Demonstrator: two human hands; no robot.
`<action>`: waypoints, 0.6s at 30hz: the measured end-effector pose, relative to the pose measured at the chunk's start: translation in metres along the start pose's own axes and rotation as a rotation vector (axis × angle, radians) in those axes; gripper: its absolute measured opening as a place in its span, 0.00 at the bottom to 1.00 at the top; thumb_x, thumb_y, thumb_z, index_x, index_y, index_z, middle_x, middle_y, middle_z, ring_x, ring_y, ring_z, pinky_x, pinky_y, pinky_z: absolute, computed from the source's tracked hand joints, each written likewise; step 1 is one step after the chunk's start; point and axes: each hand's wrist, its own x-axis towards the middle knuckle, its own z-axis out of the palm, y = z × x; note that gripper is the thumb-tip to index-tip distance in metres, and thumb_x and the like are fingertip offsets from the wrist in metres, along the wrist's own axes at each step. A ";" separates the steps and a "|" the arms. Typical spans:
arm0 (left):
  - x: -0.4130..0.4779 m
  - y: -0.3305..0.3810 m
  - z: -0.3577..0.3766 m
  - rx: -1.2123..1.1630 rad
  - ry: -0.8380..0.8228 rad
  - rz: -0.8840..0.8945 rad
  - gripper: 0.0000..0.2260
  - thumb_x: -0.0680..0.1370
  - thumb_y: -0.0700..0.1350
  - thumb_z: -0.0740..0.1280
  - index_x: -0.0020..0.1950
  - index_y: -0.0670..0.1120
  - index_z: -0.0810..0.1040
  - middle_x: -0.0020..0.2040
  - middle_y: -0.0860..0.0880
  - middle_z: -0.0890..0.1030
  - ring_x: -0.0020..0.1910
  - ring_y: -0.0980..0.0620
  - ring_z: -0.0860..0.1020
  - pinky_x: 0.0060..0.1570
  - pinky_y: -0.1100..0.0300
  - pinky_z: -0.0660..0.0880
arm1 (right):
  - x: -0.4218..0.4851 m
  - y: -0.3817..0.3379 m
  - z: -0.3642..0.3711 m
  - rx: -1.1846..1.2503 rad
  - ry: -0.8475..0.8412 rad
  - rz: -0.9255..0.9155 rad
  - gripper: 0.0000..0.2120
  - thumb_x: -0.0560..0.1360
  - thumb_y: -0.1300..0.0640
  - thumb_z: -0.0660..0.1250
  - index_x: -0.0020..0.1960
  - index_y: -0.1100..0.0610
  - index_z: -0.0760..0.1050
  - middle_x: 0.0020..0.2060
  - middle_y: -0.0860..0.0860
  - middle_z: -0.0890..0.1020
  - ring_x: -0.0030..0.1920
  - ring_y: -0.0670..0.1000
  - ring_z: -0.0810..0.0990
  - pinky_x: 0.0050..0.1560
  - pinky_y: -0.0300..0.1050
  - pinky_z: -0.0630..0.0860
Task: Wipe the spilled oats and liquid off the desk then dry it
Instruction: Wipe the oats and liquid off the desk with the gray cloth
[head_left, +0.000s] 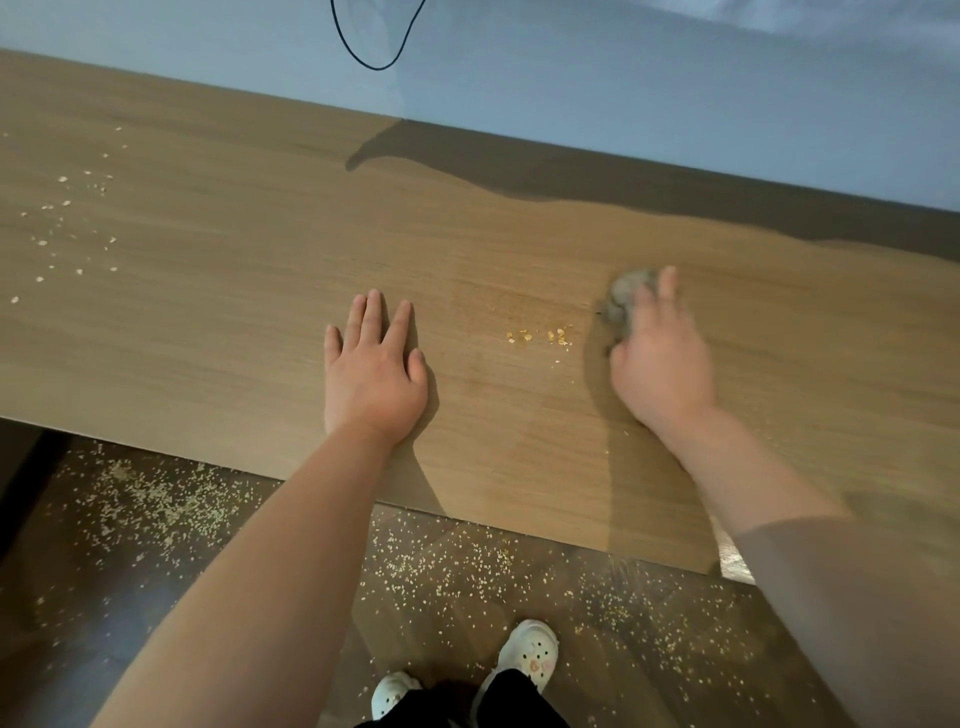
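Oats (540, 335) lie between the hands, midway from the desk (208, 338) front edge; the right hand (660, 358), gripping a grey rag (626, 301), should sweep left through them while the flat, empty left hand (374, 374) braces

- desk (208, 322): wood-grain top, smooth, mostly matt; a faintly darker, slightly shinier patch near the middle
- cloth (623, 296): grey, soft and crumpled; blurred, so the weave cannot be told
- oats (540, 335): pale, dry-looking flakes, rough-edged
- floor (78, 649): dark wood-look planks, smooth with a low sheen
- clogs (532, 649): white moulded plastic or foam, perforated, matt
- wall (571, 78): pale blue, smooth, matt
- cable (374, 62): black, smooth sheath
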 end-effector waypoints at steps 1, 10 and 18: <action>0.000 0.000 0.000 -0.004 0.000 -0.002 0.25 0.81 0.49 0.54 0.79 0.50 0.57 0.80 0.45 0.51 0.79 0.49 0.45 0.76 0.47 0.43 | -0.003 -0.012 0.003 -0.028 -0.032 -0.067 0.32 0.75 0.59 0.62 0.76 0.65 0.56 0.77 0.65 0.52 0.73 0.67 0.61 0.73 0.57 0.61; 0.000 -0.001 0.000 0.011 -0.005 -0.004 0.25 0.81 0.49 0.54 0.79 0.50 0.57 0.80 0.45 0.52 0.79 0.49 0.46 0.77 0.46 0.44 | 0.003 0.077 -0.023 0.014 0.065 0.102 0.17 0.74 0.54 0.66 0.59 0.61 0.75 0.79 0.58 0.52 0.78 0.59 0.52 0.77 0.59 0.51; 0.000 0.001 -0.002 0.006 -0.016 -0.007 0.25 0.81 0.48 0.54 0.80 0.50 0.57 0.80 0.45 0.51 0.79 0.49 0.45 0.77 0.46 0.43 | -0.060 -0.001 0.000 0.242 -0.061 -0.012 0.27 0.76 0.58 0.63 0.74 0.55 0.63 0.79 0.52 0.48 0.79 0.53 0.46 0.78 0.54 0.49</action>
